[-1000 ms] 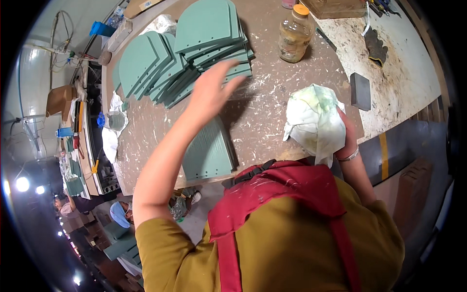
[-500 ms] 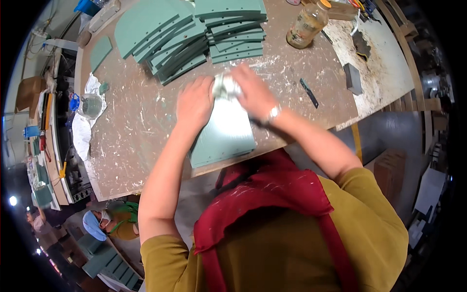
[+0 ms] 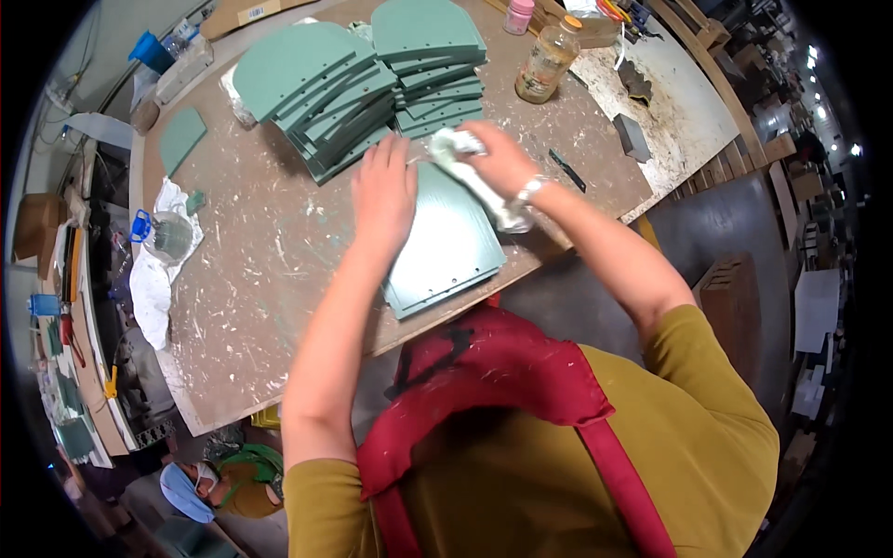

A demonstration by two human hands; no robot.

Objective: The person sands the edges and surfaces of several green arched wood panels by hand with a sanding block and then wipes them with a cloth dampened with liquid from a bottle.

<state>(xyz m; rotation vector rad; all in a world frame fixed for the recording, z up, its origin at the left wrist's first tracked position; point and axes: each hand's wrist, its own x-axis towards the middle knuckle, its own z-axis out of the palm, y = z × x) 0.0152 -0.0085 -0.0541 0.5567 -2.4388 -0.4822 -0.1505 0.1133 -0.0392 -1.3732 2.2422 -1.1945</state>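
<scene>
A green-painted panel (image 3: 442, 242) with a curved far end and small holes along its near edge lies on the worktable. Along its left side rests my left hand (image 3: 383, 191), its fingers stretched forward and holding nothing. My right hand (image 3: 505, 163) is closed on a crumpled white cloth (image 3: 453, 144) at the panel's far right corner. A loose length of that cloth trails down along the right edge. Beyond my hands stand stacks of similar green panels (image 3: 302, 65), fanned and overlapping.
At the back right stand a glass jar (image 3: 547, 63) with an orange lid and a pink bottle (image 3: 518, 17). A dark knife-like tool (image 3: 566, 170) and a grey block (image 3: 632, 139) lie to the right. A clear jug (image 3: 170, 234) sits on white cloth at left. Another person (image 3: 228, 484) is at lower left.
The cloth in my right hand has moved to the panel's right edge and now trails along it, uncovering the far end. My left hand stays by the left side. The whole view has turned slightly.
</scene>
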